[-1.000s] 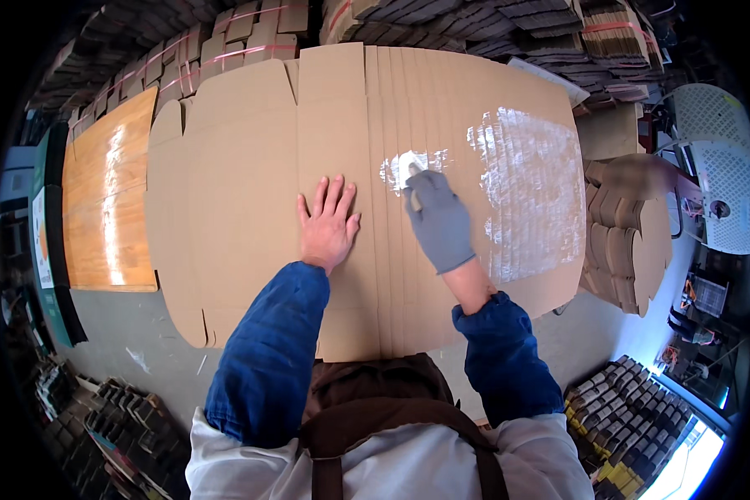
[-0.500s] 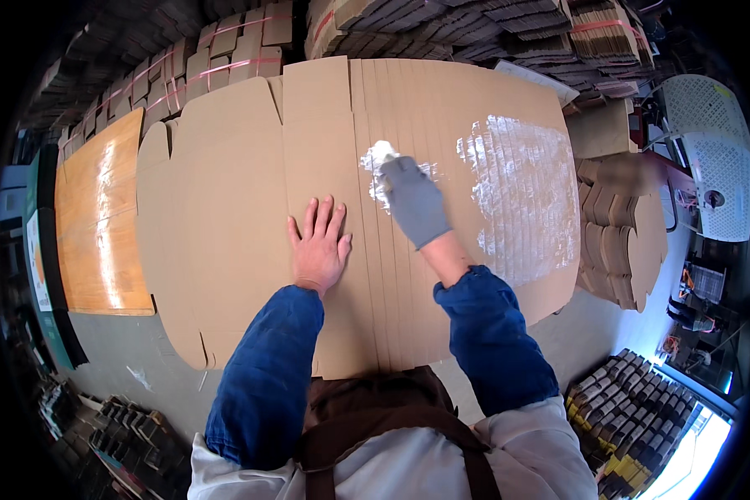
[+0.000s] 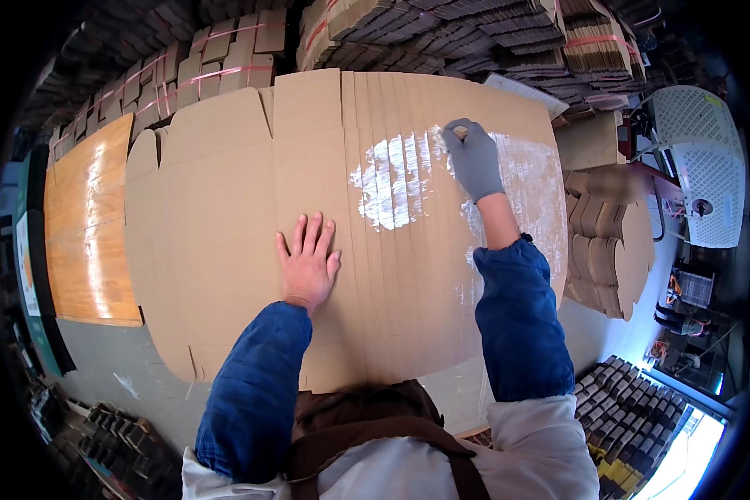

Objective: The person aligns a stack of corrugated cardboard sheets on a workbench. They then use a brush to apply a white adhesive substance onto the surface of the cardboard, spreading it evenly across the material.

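Large brown cardboard sheets [image 3: 217, 192] lie flat in front of me, the right ones fanned in narrow overlapping strips. My left hand [image 3: 308, 267], bare, rests palm down on the cardboard with fingers spread. My right hand [image 3: 475, 158], in a grey glove, is closed near the far right part of the strips. Its fingers curl round a small tool with a pale end; the glove hides most of it. Wet white paste [image 3: 396, 179] covers a patch of strips left of the glove. A thinner white coat [image 3: 529, 175] spreads over the strips to its right.
A glossy orange wooden board [image 3: 92, 225] lies at the left. Strapped bundles of cardboard [image 3: 225, 71] stand along the far side, with tall stacks [image 3: 442, 33] beside them. More cut cardboard [image 3: 608, 233] is piled at the right, near a white perforated chair [image 3: 700, 167].
My right hand has moved right and slightly farther away across the strips. The white patch where it was is larger and more even. My left hand stays flat on the cardboard.
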The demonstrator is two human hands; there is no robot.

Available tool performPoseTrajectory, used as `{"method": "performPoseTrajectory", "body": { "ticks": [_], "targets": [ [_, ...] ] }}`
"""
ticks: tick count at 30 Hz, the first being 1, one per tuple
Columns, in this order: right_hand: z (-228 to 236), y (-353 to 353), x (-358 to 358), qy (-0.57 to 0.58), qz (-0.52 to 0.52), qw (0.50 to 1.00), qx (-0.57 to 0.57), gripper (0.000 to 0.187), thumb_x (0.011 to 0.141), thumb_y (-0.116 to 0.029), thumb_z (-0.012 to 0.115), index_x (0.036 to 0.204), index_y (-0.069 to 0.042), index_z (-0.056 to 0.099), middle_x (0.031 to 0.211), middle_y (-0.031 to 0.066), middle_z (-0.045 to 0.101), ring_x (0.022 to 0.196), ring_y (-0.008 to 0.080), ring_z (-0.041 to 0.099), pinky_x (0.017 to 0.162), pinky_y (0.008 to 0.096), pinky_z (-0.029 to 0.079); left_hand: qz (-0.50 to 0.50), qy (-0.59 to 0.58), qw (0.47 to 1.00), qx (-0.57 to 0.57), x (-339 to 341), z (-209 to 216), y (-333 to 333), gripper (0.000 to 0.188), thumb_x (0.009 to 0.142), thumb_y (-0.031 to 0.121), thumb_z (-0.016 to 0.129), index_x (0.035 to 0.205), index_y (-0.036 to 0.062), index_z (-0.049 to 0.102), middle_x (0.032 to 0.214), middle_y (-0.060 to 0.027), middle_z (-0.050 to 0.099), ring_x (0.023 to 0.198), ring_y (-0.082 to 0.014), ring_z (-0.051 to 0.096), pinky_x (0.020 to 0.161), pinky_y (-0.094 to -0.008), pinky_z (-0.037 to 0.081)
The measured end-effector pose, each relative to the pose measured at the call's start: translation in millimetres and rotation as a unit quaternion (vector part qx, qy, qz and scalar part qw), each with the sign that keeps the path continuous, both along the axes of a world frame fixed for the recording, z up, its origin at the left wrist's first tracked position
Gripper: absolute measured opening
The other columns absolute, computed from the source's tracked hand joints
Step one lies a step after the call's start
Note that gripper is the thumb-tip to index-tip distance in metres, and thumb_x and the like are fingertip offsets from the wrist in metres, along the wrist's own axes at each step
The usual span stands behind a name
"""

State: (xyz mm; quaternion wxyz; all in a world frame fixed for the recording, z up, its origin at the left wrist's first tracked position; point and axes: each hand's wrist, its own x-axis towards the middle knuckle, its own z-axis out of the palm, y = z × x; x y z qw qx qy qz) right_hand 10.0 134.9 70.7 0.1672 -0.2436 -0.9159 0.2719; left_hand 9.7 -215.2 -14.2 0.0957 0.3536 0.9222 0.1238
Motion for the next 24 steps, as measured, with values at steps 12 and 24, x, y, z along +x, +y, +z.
{"method": "performPoseTrajectory", "body": {
  "ticks": [12,24],
  "targets": [
    [-11,57,39,-0.075,-0.027,0.992,0.093,0.015,0.095,-0.022,0.06,0.099,-0.009,0.065,0.099,0.0218,0.066,0.089,0.0417,0.065,0.076,0.0482,0.053,-0.01,0.005,1.0,0.013,2,0,4,0.057,0.098,0.037,0.054,0.152,0.0209,0.041,0.161,-0.0016,0.033,0.151,-0.0267,0.024,0.117,-0.0666,0.018],
    [0,-85,109,-0.15,-0.051,0.985,0.066,0.011,0.09,-0.013,0.062,0.099,-0.008,0.059,0.099,0.0147,0.061,0.08,0.0359,0.068,0.068,0.0458,0.057,-0.014,-0.01,1.0,-0.008,-1,3,0,0.057,0.1,0.034,0.049,0.154,0.0189,0.038,0.164,-0.0042,0.028,0.153,-0.0284,0.02,0.119,-0.0648,0.014]
  ]
}}
